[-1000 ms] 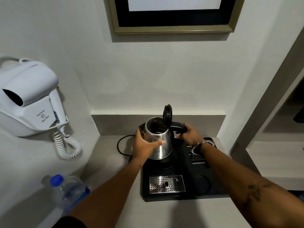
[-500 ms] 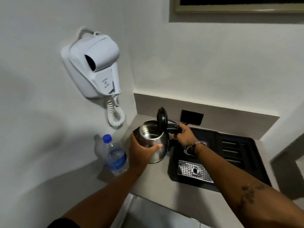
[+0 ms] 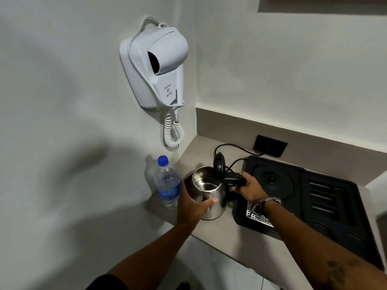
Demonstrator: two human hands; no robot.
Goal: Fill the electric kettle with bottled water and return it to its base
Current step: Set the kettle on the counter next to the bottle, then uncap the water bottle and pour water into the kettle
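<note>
The steel kettle (image 3: pixel 215 197) stands on the grey counter, left of the black tray, its black lid flipped up. My left hand (image 3: pixel 191 208) wraps the kettle's body from the left. My right hand (image 3: pixel 249 188) grips its black handle. The round black kettle base (image 3: pixel 274 181) sits bare in the tray's back left corner. A water bottle (image 3: pixel 168 185) with a blue cap and blue label stands upright by the wall, just left of the kettle.
The black tray (image 3: pixel 326 208) has a perforated metal drip grate (image 3: pixel 256 216) at its front left. A power cord runs from the base to a black wall socket (image 3: pixel 270 145). A white wall-mounted hair dryer (image 3: pixel 157 68) with a coiled cord hangs above the bottle.
Both hands have carried the kettle off its base and to the left, onto the counter beside the bottle. The base is now uncovered. My view has swung left.
</note>
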